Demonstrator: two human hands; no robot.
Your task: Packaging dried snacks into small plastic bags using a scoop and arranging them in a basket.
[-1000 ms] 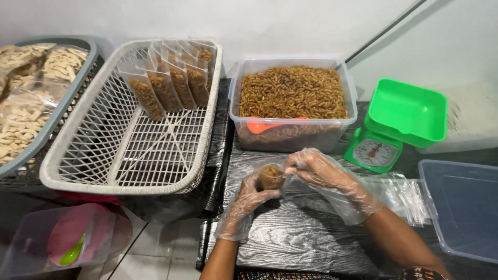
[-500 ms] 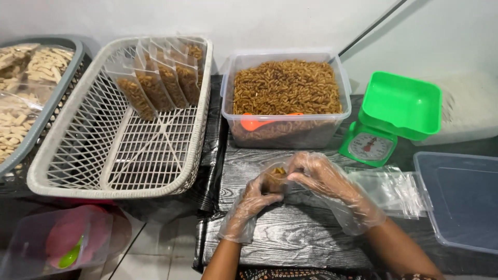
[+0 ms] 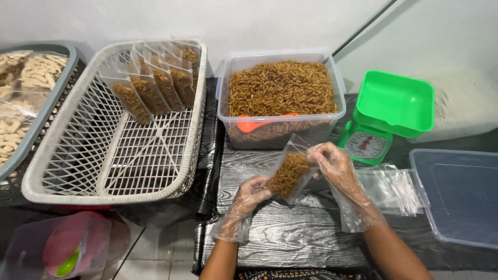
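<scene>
Both gloved hands' fingers pinch the snack pouch (image 3: 291,174) — left hand (image 3: 248,193) below, right hand (image 3: 332,162) at top

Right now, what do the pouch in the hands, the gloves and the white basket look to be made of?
Pouch: thin clear glossy plastic film; the brown snack shows through. Gloves on the left hand and right hand: loose, crinkled see-through film, probably disposable polyethylene. White basket: rigid moulded lattice with a matte finish, apparently plastic.
</scene>
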